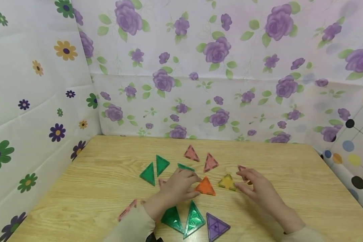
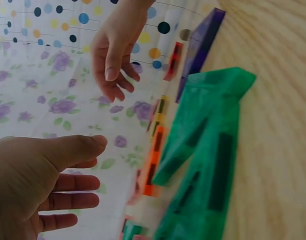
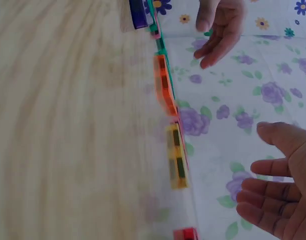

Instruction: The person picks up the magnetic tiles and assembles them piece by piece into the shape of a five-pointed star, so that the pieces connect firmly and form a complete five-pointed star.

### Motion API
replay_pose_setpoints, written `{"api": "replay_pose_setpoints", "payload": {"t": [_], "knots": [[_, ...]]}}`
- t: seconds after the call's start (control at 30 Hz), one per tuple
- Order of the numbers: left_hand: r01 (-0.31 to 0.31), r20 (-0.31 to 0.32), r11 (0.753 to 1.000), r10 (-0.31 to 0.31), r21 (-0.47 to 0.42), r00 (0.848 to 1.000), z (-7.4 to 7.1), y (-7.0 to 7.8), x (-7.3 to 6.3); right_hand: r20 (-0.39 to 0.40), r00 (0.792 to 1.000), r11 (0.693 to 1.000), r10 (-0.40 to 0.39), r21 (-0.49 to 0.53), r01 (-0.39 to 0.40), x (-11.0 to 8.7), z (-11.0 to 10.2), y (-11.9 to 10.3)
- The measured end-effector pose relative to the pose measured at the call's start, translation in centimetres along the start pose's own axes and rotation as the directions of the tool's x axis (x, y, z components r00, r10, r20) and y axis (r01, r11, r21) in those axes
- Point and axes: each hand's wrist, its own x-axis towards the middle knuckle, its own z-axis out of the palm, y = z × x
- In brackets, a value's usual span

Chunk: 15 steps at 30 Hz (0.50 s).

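Observation:
My left hand (image 1: 179, 186) hovers over the middle of the table with loose, spread fingers and nothing in them. Just right of its fingertips lies an orange triangular tile (image 1: 205, 187). A yellow triangular tile (image 1: 227, 183) is flat on the wood, close to the thumb of my right hand (image 1: 258, 187). That hand is also raised, its fingers relaxed and holding nothing. Behind its fingers a pink triangular tile (image 1: 242, 168) is partly hidden. In the left wrist view two large green triangular tiles (image 2: 220, 165) lie below the left hand, beside a purple tile (image 2: 203, 47).
Smaller green triangles (image 1: 148, 174) lie left of the left hand. Pink triangles (image 1: 191, 153) are at the back, and another pink tile (image 1: 127, 210) is by the left sleeve. The purple triangle sits at the front. Flowered cloths (image 1: 181, 80) enclose the wooden table (image 1: 290, 161).

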Motion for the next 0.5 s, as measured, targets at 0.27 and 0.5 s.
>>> {"api": "replay_pose_setpoints", "payload": {"t": [0.27,0.5], "knots": [[0.033,0.103,0.997,-0.041,0.074,0.994,2.2,0.0,0.8,0.131,0.984,0.992,0.120,0.034,-0.125,0.8,1.4,0.0],[0.030,0.114,0.999,-0.032,0.019,0.993,3.3,-0.5,1.2,0.098,0.991,0.995,0.087,-0.048,-0.082,0.8,3.0,0.1]]}}
